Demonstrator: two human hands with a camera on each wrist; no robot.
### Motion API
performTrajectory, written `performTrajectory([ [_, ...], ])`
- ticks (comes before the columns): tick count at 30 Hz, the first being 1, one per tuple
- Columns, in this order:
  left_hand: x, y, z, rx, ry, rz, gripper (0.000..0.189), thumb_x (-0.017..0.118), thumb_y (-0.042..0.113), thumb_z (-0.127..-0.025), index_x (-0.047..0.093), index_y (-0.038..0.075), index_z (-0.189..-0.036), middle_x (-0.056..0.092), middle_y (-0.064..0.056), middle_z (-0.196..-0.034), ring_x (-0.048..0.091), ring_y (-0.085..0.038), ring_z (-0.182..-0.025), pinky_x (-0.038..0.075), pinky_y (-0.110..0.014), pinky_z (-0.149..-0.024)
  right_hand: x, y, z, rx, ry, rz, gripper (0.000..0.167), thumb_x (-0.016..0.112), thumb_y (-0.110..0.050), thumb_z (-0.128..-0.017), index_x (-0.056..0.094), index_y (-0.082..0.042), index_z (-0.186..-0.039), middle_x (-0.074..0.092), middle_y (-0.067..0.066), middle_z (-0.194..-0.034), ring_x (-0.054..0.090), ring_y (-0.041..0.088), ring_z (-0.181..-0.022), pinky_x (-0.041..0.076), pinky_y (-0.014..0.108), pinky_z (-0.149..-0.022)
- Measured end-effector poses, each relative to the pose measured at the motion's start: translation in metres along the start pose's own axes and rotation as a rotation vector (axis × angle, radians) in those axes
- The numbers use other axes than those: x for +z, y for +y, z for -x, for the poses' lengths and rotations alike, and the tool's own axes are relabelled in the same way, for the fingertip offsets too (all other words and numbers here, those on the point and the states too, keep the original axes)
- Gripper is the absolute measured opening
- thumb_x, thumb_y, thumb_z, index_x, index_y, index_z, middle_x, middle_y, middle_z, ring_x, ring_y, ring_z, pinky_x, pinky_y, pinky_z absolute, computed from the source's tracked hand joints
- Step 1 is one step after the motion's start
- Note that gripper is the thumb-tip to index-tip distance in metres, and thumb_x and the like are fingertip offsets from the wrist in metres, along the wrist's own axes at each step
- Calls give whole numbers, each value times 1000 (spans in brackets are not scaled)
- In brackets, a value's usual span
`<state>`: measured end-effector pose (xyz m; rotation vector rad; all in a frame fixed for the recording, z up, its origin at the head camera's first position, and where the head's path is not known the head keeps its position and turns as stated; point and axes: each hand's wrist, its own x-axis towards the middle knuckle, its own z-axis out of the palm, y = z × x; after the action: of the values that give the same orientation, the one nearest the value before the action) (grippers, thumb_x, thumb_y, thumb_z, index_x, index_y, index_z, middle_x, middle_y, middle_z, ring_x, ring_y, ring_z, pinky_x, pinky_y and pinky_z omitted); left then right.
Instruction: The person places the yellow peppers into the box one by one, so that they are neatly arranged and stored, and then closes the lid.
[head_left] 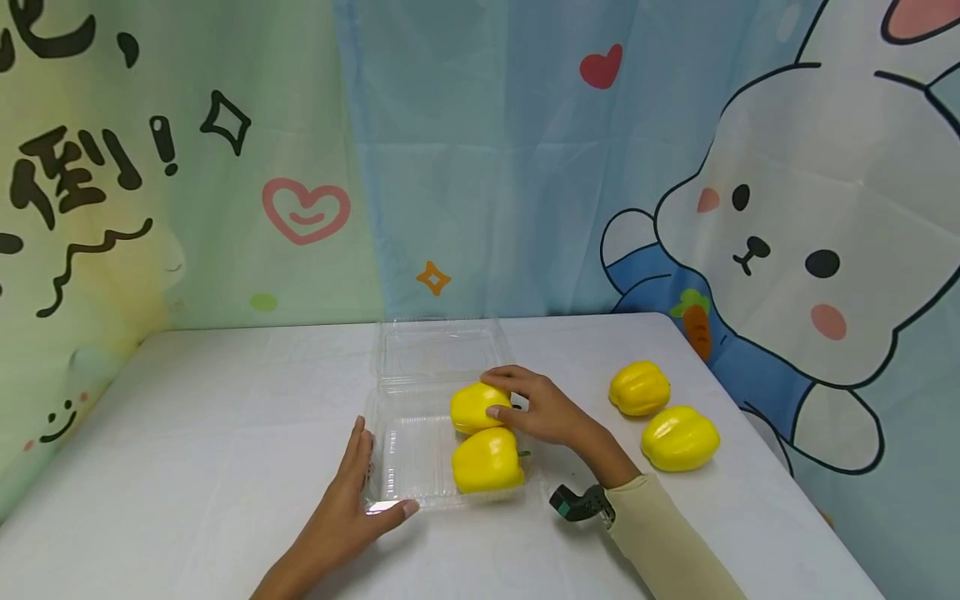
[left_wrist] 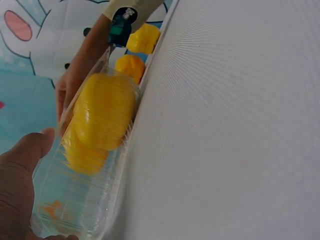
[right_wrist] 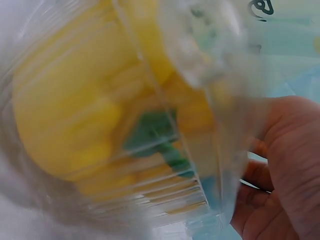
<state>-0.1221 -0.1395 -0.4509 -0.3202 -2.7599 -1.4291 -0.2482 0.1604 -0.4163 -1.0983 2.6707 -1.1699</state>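
A clear plastic clamshell box [head_left: 412, 458] lies on the table with its lid [head_left: 441, 348] folded back. Two yellow bell peppers sit in its right half, a near pepper [head_left: 487, 461] with a green stem and a far pepper [head_left: 478, 407]. My right hand [head_left: 543, 408] grips the far pepper, thumb on its near side and fingers over its far side. My left hand [head_left: 345, 500] rests at the box's front left corner, fingers straight along the left wall and thumb at the front edge. Through the box wall, the left wrist view shows the near pepper [left_wrist: 105, 110] large.
Two more yellow bell peppers, a farther one [head_left: 640, 388] and a nearer one [head_left: 680, 438], lie on the white table [head_left: 187, 467] to the right of the box. A printed cloth backdrop [head_left: 465, 167] hangs behind the table. My right wrist wears a dark camera [head_left: 581, 503].
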Motion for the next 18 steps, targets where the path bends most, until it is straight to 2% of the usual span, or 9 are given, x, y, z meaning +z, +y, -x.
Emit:
performTrajectory([
  [7, 0, 2, 2, -2, -3, -11, 115, 78, 50, -78, 10, -7, -152, -7, -8, -162, 6, -34, -146, 17, -55, -112, 0, -2, 0, 35, -16, -3, 51, 68, -25, -93, 55, -6, -139, 49, 10, -141, 46, 29, -128, 41, 49, -102],
  [13, 1, 2, 1, -4, -1, -10, 116, 79, 49, -77, 10, -6, -152, -8, -7, -162, 7, -33, -146, 17, -54, -112, 0, -3, 0, 36, -16, 5, 52, 69, -23, -92, 55, -5, -138, 49, 10, -139, 47, 28, -127, 41, 48, -102],
  [18, 1, 0, 1, -7, -2, -21, 116, 79, 50, -77, 10, -5, -153, -8, -7, -162, 8, -34, -146, 18, -54, -111, 3, -5, -2, 52, -34, 47, 53, 69, -26, -92, 54, -4, -139, 48, 10, -141, 43, 29, -130, 39, 48, -104],
])
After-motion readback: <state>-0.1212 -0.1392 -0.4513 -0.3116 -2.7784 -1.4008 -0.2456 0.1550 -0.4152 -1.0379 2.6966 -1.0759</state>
